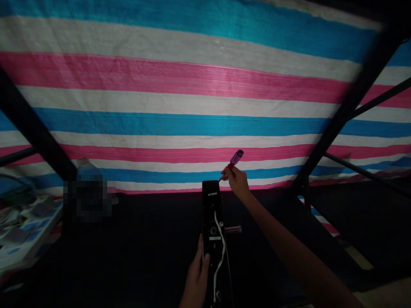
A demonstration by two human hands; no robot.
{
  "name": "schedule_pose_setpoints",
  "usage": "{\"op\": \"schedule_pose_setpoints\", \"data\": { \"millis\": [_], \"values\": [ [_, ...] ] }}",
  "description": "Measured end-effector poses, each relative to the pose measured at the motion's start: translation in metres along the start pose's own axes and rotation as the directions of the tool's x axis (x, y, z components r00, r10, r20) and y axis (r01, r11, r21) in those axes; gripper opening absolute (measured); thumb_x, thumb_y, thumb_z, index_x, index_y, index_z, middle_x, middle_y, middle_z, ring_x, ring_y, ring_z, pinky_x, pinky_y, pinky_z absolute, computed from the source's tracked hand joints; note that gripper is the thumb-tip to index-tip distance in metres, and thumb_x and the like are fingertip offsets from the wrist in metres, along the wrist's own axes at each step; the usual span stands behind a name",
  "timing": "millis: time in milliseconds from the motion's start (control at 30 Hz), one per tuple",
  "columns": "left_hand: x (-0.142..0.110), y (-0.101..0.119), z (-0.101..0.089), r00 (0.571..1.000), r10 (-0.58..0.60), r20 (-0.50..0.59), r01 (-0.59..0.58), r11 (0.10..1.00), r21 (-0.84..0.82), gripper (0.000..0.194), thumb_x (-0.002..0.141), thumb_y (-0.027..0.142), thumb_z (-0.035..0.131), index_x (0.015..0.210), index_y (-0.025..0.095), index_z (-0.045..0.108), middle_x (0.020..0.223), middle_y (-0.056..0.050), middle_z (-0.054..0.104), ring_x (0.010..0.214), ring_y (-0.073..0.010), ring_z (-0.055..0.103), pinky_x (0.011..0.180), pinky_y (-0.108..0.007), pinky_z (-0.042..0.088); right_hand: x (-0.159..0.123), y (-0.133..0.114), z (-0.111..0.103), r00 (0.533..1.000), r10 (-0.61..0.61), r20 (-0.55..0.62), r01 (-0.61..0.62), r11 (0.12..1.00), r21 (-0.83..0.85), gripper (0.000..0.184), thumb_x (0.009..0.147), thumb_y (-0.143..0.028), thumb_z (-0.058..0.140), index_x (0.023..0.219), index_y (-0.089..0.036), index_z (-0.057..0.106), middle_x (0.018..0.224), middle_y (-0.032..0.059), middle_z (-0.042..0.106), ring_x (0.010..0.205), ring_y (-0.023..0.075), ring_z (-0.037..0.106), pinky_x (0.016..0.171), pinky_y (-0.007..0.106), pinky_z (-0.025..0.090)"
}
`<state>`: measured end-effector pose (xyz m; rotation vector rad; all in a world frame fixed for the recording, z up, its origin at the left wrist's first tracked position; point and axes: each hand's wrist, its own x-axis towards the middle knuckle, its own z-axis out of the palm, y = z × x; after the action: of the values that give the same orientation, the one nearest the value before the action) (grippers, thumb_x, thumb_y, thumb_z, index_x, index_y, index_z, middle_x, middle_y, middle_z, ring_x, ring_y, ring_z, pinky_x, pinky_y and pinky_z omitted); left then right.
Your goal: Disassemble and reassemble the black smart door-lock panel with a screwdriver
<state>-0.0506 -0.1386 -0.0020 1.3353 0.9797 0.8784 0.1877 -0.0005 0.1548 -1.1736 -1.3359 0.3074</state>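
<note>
A long black lock panel [214, 239] lies lengthwise on the dark table, with a white cable running down its face. My left hand [196, 278] grips its near left edge, thumb resting on the panel. My right hand [237, 182] is closed around a screwdriver [233, 160] with a purple and red handle. The screwdriver's tip points down at the panel's far right corner.
A striped pink, white and blue tarp [192, 98] hangs behind the table. Black metal frame bars [346, 107] cross at both sides. A second small screwdriver [233, 229] lies right of the panel. Papers and clutter [22, 231] sit at the left.
</note>
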Motion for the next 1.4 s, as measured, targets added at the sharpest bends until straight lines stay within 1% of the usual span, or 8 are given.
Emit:
{"op": "schedule_pose_setpoints", "data": {
  "millis": [267,533,667,833,1000,1100,1267,1400],
  "values": [
    [-0.001,0.006,0.001,0.998,0.034,-0.047,-0.032,0.998,0.054,0.062,0.095,0.052,0.049,0.149,0.023,0.044,0.158,-0.005,0.039,0.147,-0.0249,0.029,0.12,-0.043,0.025,0.003,-0.004,0.0,0.996,-0.023,0.083,0.025,0.999,-0.026,0.041,0.093,-0.058,0.05,0.082,-0.022,0.066,0.069,0.0024,0.072,0.062,0.0185,0.072,0.063,0.032,0.059],
    [0.001,-0.002,0.0,0.999,0.029,-0.02,-0.028,0.998,0.056,0.068,0.095,0.054,0.045,0.152,0.018,0.038,0.16,-0.007,0.032,0.149,-0.0242,0.021,0.121,-0.042,0.019,0.016,-0.006,0.0,0.982,-0.026,0.186,0.032,0.999,-0.031,0.03,0.092,-0.048,0.055,0.082,-0.023,0.068,0.07,0.0008,0.072,0.06,0.0164,0.07,0.065,0.031,0.057],
    [0.002,-0.005,-0.001,0.999,0.038,-0.001,-0.038,0.999,0.039,0.069,0.096,0.054,0.044,0.153,0.015,0.034,0.161,-0.007,0.029,0.149,-0.0227,0.019,0.122,-0.041,0.016,0.021,0.002,0.006,0.989,0.013,0.147,-0.01,1.0,-0.022,0.026,0.089,-0.046,0.059,0.083,-0.022,0.069,0.071,0.0007,0.071,0.059,0.0164,0.069,0.061,0.029,0.056],
    [0.003,-0.006,0.0,1.0,0.029,-0.009,-0.029,1.0,0.008,0.066,0.097,0.051,0.044,0.154,0.018,0.033,0.161,-0.006,0.028,0.149,-0.0234,0.02,0.122,-0.044,0.016,0.025,0.009,0.006,0.998,0.044,0.044,-0.043,0.999,-0.023,0.023,0.083,-0.043,0.066,0.074,-0.021,0.069,0.063,0.0,0.068,0.061,0.0181,0.067,0.061,0.03,0.054],
    [0.005,-0.005,-0.002,1.0,0.014,0.0,-0.014,1.0,0.002,0.069,0.096,0.052,0.046,0.154,0.017,0.033,0.16,-0.008,0.031,0.149,-0.0248,0.022,0.122,-0.044,0.019,0.024,0.004,0.001,0.995,0.022,0.101,-0.023,1.0,0.004,0.021,0.085,-0.04,0.061,0.09,-0.022,0.072,0.078,0.0015,0.074,0.065,0.0174,0.067,0.065,0.03,0.054],
    [0.004,-0.003,-0.002,1.0,0.006,-0.008,-0.006,1.0,0.0,0.068,0.097,0.053,0.046,0.153,0.017,0.034,0.16,-0.007,0.031,0.149,-0.0246,0.021,0.122,-0.043,0.017,0.022,0.002,0.002,0.996,0.018,0.089,-0.02,1.0,0.023,0.022,0.086,-0.039,0.059,0.097,-0.022,0.068,0.081,0.002,0.075,0.066,0.0169,0.066,0.066,0.03,0.053],
    [0.003,-0.003,-0.001,1.0,0.004,0.003,-0.004,1.0,-0.012,0.067,0.098,0.051,0.045,0.154,0.018,0.032,0.162,-0.005,0.027,0.15,-0.0227,0.019,0.123,-0.042,0.014,0.022,0.003,0.005,0.998,0.056,0.011,-0.057,0.995,0.081,0.023,0.083,-0.045,0.063,0.087,-0.023,0.06,0.077,0.0028,0.073,0.066,0.0178,0.065,0.062,0.03,0.051],
    [0.004,-0.004,0.0,1.0,0.002,0.005,-0.002,1.0,-0.029,0.067,0.097,0.05,0.047,0.154,0.018,0.031,0.161,-0.005,0.028,0.15,-0.023,0.02,0.123,-0.042,0.015,0.024,-0.003,0.003,0.997,0.076,0.004,-0.076,0.992,0.105,0.024,0.077,-0.045,0.069,0.078,-0.022,0.062,0.07,0.0009,0.069,0.063,0.017,0.062,0.06,0.03,0.047]
  ]
}}
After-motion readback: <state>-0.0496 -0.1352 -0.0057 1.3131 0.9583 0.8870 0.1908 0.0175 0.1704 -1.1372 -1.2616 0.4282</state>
